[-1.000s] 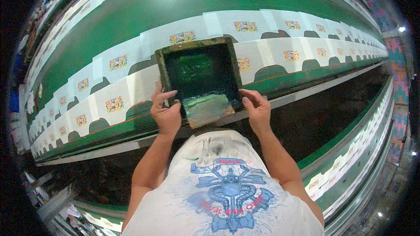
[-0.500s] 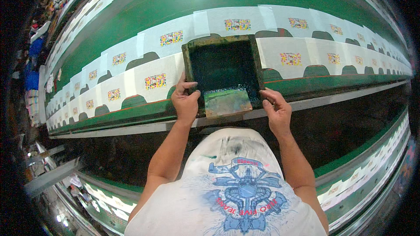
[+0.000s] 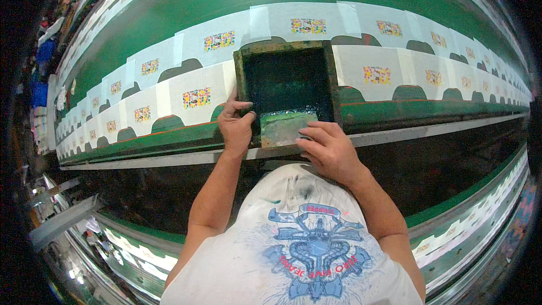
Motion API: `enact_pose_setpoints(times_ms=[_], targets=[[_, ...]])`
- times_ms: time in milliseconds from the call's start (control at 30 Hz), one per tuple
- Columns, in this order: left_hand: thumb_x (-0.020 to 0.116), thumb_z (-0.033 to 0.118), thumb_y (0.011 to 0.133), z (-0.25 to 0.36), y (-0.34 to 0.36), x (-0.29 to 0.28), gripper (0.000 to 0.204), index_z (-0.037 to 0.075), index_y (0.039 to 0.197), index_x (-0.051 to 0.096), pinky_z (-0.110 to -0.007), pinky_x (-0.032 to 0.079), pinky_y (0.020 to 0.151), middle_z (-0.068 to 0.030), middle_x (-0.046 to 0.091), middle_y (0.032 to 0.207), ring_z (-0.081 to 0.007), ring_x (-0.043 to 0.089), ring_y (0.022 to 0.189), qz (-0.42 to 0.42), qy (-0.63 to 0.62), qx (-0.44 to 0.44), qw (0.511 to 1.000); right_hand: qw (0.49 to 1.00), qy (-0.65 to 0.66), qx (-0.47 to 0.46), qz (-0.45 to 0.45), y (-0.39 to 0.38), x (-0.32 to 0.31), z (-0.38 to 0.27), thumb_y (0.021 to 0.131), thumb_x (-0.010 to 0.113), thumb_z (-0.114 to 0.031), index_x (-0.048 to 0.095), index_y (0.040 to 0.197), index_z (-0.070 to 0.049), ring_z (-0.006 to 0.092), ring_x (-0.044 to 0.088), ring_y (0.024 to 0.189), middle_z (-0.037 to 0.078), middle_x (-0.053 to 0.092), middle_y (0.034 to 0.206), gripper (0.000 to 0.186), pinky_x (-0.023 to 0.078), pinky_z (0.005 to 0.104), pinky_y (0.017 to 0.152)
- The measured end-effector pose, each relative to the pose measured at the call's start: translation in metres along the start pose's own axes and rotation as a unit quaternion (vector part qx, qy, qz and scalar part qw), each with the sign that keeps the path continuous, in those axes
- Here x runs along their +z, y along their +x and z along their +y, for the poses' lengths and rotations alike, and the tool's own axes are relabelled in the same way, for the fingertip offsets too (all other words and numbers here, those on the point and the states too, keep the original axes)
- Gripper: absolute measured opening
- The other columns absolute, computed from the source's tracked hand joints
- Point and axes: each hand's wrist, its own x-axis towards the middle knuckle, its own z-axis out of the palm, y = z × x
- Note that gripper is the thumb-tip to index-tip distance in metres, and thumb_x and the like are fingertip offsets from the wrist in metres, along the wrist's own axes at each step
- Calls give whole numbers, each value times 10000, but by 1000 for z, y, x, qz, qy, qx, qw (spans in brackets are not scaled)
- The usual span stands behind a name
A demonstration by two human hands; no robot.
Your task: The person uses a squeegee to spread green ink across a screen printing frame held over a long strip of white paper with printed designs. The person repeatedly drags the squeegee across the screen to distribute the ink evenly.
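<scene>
A dark wooden screen-printing frame lies over the near row of white fabric pieces, its mesh stained deep green to black. My left hand is closed on the frame's left side, thumb and fingers bent around the wood. Inside the near end of the frame leans a flat squeegee, smeared with green and brown. Fingers bent, my right hand grips the squeegee at its right part and covers that corner. A wet band of ink shows along the squeegee's far edge.
A long green printing table runs across, bearing rows of white fabric pieces with small colourful prints. A pale rail borders its near edge. Behind me stands another table with prints. A metal bar juts out at lower left.
My right hand has left the frame's right side and moved inward onto the squeegee. My left hand stays on the frame. The view has shifted slightly.
</scene>
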Motion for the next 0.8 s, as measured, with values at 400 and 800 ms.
enact_pose_setpoints(times_ms=[400, 800], targets=[[730, -155, 789, -12, -1, -3, 270, 25, 987, 767, -448, 328, 1336, -300, 463, 1768, -370, 405, 1681, 3, -41, -8, 999, 992, -103, -15, -73, 56, 4, -15, 852, 749, -82, 787, 1273, -57, 333, 738, 1129, 127, 772, 1216, 423, 574, 477, 1002], [745, -77, 809, -17, 0, -1, 247, 37, 1017, 816, -437, 429, 1267, -307, 491, 1744, -383, 487, 1622, 7, 10, -3, 1000, 966, -76, 71, -235, 124, -27, 30, 938, 674, 53, 780, 1290, -42, 414, 741, 1157, 172, 775, 1162, 380, 611, 519, 994]])
